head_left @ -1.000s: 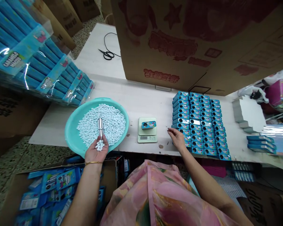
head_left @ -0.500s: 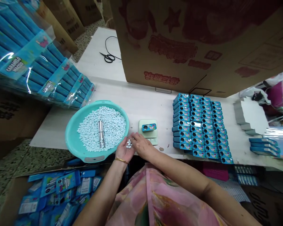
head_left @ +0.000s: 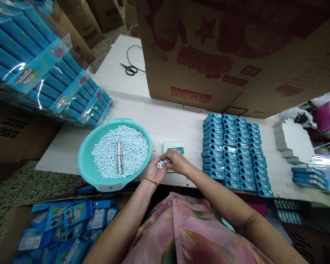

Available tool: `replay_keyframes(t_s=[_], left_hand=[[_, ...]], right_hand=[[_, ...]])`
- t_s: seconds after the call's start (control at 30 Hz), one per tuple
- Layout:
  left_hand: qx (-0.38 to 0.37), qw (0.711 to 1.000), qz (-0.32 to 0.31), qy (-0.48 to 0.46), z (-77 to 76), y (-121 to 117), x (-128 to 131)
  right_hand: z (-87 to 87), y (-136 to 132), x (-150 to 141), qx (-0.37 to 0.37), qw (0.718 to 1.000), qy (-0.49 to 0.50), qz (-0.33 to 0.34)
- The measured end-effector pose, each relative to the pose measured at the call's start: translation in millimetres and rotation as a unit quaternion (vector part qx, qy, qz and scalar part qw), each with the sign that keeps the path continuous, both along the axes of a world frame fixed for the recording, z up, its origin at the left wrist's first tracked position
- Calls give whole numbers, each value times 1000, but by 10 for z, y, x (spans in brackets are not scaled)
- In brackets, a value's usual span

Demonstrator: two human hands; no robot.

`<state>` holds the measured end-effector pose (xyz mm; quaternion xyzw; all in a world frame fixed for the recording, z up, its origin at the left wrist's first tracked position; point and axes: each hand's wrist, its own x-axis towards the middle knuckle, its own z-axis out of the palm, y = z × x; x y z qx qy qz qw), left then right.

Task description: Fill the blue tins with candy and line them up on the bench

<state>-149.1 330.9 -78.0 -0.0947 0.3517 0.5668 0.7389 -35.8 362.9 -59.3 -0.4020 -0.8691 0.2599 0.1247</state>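
A small heap of pale blue candies (head_left: 161, 164) is being cradled in the upturned left hand (head_left: 155, 171), its fingers loosely curled. The right hand (head_left: 178, 162) is being held over that palm, with its fingertips (head_left: 169, 160) bunched at the heap; whether candies are being pinched cannot be told. Candies could be spilled if the shallow palm is tilted or jolted, and any that are dropped could be rolled off the table edge just below the hands. Directly beyond the hands, a blue tin (head_left: 176, 150) is being supported on a digital scale (head_left: 167, 147). The tin could be knocked or the reading disturbed if the scale is brushed by the right hand. To the left of the hands, a metal tube (head_left: 119, 157) is being surrounded by candies in a turquoise plastic basin (head_left: 84, 161). To the right, rows of open blue tins (head_left: 231, 154) are being kept close together, so a careless sweep of the right forearm could disturb them. Farther ahead, a large cardboard carton (head_left: 209, 55) is being stood on the table.
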Motion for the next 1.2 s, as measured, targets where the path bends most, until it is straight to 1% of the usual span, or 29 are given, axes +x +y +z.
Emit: replay_keyframes(t_s=[0.07,0.17,0.27,0.33,0.43,0.53,0.63,0.73,0.83,0.9,0.97,1.03,1.1,1.2], left_hand=[[-2,1000,-8,5,2,-4,-40],[-20,1000,-3,14,-13,-17,-103],[-20,1000,1,13,-46,-48,-157],[-19,1000,1,13,-76,-79,-195],[-21,1000,10,20,-121,-145,-278],[-26,999,26,23,-144,-238,-401],[-31,998,48,31,-130,-346,-550],[-38,995,75,49,-95,-433,-708],[-53,991,100,65,-76,-476,-856],[-59,989,117,71,-81,-486,-936],[-56,987,129,73,-95,-488,-990],[-47,987,133,75,-109,-488,-1011],[-39,988,131,77,-115,-484,-997],[-36,989,118,79,-116,-465,-928]], right_hand=[[-21,78,83,6,999,18,-37],[-62,189,181,38,996,-2,-75],[-99,238,195,65,995,-48,-64],[-113,237,178,70,995,-51,-55],[-122,220,192,62,995,8,-73],[-139,202,309,47,987,85,-128],[-180,168,504,31,969,152,-193],[-243,112,704,-13,944,205,-257],[-305,59,844,-50,921,235,-308],[-328,36,890,-47,915,234,-326],[-327,24,902,-28,921,222,-318],[-307,23,890,-2,935,206,-289],[-279,29,860,31,949,184,-255],[-248,46,783,78,962,137,-224]])
